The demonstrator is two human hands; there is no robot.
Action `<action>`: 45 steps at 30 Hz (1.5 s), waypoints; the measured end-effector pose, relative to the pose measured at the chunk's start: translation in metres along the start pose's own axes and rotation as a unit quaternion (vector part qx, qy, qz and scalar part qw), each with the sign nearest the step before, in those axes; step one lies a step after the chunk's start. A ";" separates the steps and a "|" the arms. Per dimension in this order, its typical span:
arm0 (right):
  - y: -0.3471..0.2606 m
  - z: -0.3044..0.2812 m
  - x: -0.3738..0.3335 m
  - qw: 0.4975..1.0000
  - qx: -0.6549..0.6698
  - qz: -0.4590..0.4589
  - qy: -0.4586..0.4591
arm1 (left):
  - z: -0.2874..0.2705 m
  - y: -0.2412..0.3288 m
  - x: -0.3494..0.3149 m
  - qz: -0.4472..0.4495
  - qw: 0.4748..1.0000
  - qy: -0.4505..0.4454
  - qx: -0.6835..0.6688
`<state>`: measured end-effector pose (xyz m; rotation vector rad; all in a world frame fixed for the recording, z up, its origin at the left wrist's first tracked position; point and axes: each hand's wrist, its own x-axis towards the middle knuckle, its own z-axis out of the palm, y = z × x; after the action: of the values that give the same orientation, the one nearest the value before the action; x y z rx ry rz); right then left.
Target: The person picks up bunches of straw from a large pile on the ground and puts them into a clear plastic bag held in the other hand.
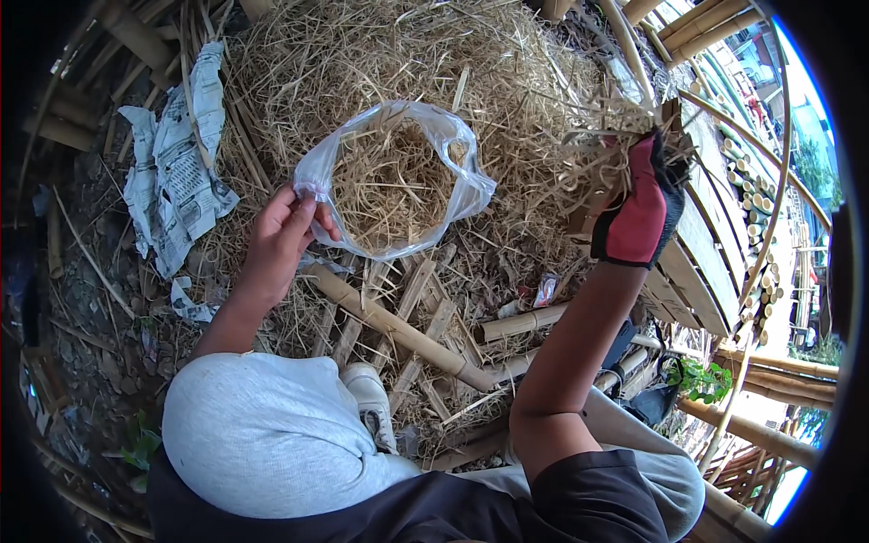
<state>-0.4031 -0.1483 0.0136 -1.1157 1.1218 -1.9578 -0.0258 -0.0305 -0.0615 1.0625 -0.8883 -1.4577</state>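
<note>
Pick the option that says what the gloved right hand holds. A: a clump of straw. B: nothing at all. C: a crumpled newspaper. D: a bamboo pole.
A: the right hand, in a red and black glove, grips a clump of straw beside the plastic bag, whose rim the bare left hand pinches open.

An outdoor bamboo work yard: a big heap of dry straw (pixel 425 63) covers bare ground, cut bamboo poles (pixel 398 330) and split offcuts lie about, stacked bamboo canes (pixel 751 181) fill the right side, and crumpled newspaper (pixel 176 154) lies among leaf litter.
</note>
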 end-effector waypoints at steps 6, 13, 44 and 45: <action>-0.019 0.058 -0.026 0.984 0.171 0.030 -0.047 | 0.003 0.002 0.007 -0.008 1.000 -0.017 0.005; 0.083 0.139 -0.152 0.978 0.030 0.010 -0.208 | 0.005 0.008 0.014 0.037 0.997 -0.018 -0.061; -0.016 0.119 -0.066 0.642 -0.445 0.181 -0.598 | -0.009 0.001 -0.005 0.099 0.983 -0.154 -0.030; -0.012 0.120 -0.057 0.773 -0.301 0.241 -0.504 | -0.008 0.000 -0.005 0.102 0.982 -0.152 -0.040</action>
<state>-0.2726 -0.1409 0.0381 -1.6641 1.2026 -0.3813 -0.0178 -0.0255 -0.0630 0.6775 -1.1104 -1.4890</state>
